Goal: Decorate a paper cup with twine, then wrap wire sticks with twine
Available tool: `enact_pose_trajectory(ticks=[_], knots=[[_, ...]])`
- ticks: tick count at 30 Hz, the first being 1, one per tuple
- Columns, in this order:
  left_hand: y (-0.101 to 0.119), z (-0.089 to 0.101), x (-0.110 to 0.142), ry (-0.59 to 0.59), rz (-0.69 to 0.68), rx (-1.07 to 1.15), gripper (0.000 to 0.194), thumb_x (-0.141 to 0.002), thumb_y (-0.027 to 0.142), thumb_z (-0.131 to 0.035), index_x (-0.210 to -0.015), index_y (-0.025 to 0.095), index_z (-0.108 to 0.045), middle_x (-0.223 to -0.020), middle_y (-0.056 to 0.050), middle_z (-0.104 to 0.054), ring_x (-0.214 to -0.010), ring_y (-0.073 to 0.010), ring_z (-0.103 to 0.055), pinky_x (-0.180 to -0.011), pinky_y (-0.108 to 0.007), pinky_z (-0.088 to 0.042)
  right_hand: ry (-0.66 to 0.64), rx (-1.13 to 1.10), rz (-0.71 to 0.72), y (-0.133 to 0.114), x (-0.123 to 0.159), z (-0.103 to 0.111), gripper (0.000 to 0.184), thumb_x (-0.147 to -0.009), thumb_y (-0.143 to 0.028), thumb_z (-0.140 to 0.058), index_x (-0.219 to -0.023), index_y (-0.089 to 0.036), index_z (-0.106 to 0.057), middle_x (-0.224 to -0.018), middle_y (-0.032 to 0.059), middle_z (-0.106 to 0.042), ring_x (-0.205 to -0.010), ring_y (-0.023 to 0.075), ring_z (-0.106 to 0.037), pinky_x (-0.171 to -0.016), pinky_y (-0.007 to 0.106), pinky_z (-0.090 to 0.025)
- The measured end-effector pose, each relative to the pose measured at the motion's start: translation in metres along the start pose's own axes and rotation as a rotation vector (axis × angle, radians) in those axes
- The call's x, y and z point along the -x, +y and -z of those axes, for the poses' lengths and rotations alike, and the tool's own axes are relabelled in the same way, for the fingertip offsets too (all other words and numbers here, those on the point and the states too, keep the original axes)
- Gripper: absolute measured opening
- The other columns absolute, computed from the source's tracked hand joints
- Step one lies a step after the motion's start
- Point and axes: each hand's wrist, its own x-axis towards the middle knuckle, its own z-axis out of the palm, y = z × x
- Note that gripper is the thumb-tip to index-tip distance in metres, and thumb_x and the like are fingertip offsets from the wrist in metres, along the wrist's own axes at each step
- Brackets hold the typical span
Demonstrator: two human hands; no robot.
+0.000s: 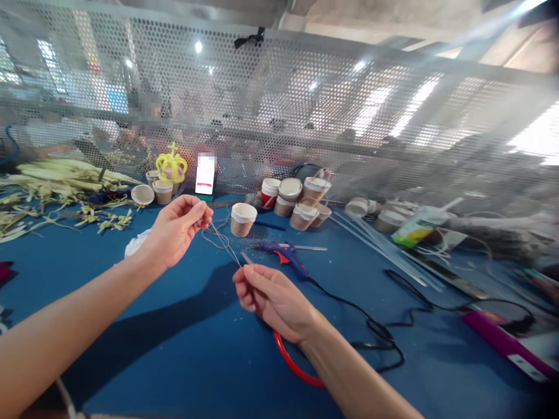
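Right hand, left hand: both grips pinched on thin cord; pale-lined cup beyond, contents unclear.

A: Where's the cam?
B: On wearer's head, facing fwd & down at blue tbl.
A: How near?
B: Close, behind L hand & R hand; mesh panel farther off, up top.

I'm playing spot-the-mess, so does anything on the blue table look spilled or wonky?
Yes, a bit. On the left, pale plant scraps lie scattered. Beside them, one small cup seems tipped toward us, while its neighbour stands upright. The thin strand between the left hand and right hand is too fine to check.
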Motion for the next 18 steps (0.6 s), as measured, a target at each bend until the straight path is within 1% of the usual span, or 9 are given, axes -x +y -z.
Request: enact_pose_trajectory(ticks=[4,8,11,13,14,15,16,17,18], knots=[[-0.002,0.000,0.000,0.033,-0.005,0.001,0.011,-0.072,0.009,-0.055,-0.064,0.014,-0.049,-0.058,0.002,-0.058,-0.056,-0.0064,-0.052,-0.056,-0.017,-0.040,0.019,-0.043,0.017,0.001,-0.002,0.003,0.023,-0.068,-0.033,-0.066,-0.067,-0.010,-0.061,-0.054,-0.0010,-0.056,-0.045,0.0031,-0.046,-0.046,0.016,-0.032],[-0.003,-0.003,0.002,0.018,-0.009,-0.008,0.012,-0.071,0.011,-0.057,-0.064,0.014,-0.048,-0.058,0.002,-0.058,-0.056,-0.0065,-0.052,-0.056,-0.018,-0.040,0.025,-0.043,-0.019,0.003,-0.004,0.005,0.022,-0.066,-0.031,-0.068,-0.066,-0.010,-0.062,-0.054,-0.0010,-0.056,-0.046,0.0030,-0.046,-0.047,0.016,-0.033],[-0.004,-0.003,0.001,0.006,-0.024,-0.061,0.012,-0.071,0.013,-0.056,-0.065,0.015,-0.047,-0.058,0.002,-0.056,-0.056,-0.0067,-0.051,-0.056,-0.019,-0.040,0.044,0.034,0.003,0.003,-0.002,0.004,0.022,-0.066,-0.033,-0.066,-0.066,-0.011,-0.062,-0.055,-0.0007,-0.057,-0.046,0.0036,-0.047,-0.048,0.017,-0.033],[-0.002,-0.001,0.000,0.009,-0.083,-0.179,0.009,-0.072,0.016,-0.055,-0.068,0.015,-0.047,-0.062,0.002,-0.056,-0.059,-0.0077,-0.051,-0.058,-0.021,-0.041,0.081,0.161,0.061,0.001,-0.001,0.003,0.022,-0.069,-0.034,-0.063,-0.066,-0.012,-0.062,-0.056,-0.0005,-0.057,-0.047,0.0041,-0.046,-0.048,0.018,-0.034],[0.001,0.000,-0.001,0.021,-0.156,-0.282,0.008,-0.072,0.017,-0.056,-0.071,0.015,-0.048,-0.067,0.001,-0.056,-0.062,-0.0087,-0.052,-0.060,-0.022,-0.042,0.107,0.251,0.093,0.000,-0.001,0.003,0.022,-0.071,-0.034,-0.060,-0.066,-0.013,-0.062,-0.057,-0.0004,-0.057,-0.048,0.0045,-0.046,-0.048,0.018,-0.034],[0.004,0.000,-0.001,0.046,-0.266,-0.414,0.010,-0.072,0.017,-0.057,-0.077,0.016,-0.049,-0.074,-0.001,-0.057,-0.068,-0.0103,-0.053,-0.063,-0.024,-0.043,0.135,0.355,0.122,-0.001,-0.001,0.004,0.021,-0.073,-0.033,-0.057,-0.067,-0.013,-0.062,-0.057,-0.0003,-0.057,-0.048,0.0049,-0.046,-0.049,0.019,-0.034],[0.008,0.000,0.001,0.074,-0.414,-0.566,0.016,-0.070,0.018,-0.058,-0.084,0.016,-0.049,-0.083,-0.002,-0.057,-0.075,-0.0124,-0.054,-0.068,-0.027,-0.043,0.164,0.470,0.147,-0.002,-0.001,0.004,0.021,-0.075,-0.031,-0.055,-0.067,-0.013,-0.062,-0.058,-0.0001,-0.057,-0.049,0.0056,-0.046,-0.049,0.019,-0.035],[0.013,-0.001,0.003,0.101,-0.596,-0.732,0.024,-0.069,0.017,-0.060,-0.090,0.016,-0.049,-0.092,-0.004,-0.056,-0.084,-0.0148,-0.053,-0.073,-0.030,-0.043,0.194,0.591,0.175,-0.003,-0.001,0.005,0.021,-0.076,-0.030,-0.052,-0.068,-0.014,-0.062,-0.058,0.0001,-0.058,-0.050,0.0065,-0.046,-0.050,0.020,-0.036],[0.016,-0.003,0.006,0.104,-0.774,-0.899,0.031,-0.068,0.017,-0.061,-0.096,0.017,-0.048,-0.100,-0.006,-0.054,-0.093,-0.0174,-0.051,-0.079,-0.033,-0.041,0.222,0.713,0.214,-0.004,-0.001,0.007,0.021,-0.077,-0.029,-0.050,-0.068,-0.014,-0.061,-0.059,0.0004,-0.058,-0.051,0.0075,-0.047,-0.050,0.021,-0.036]])
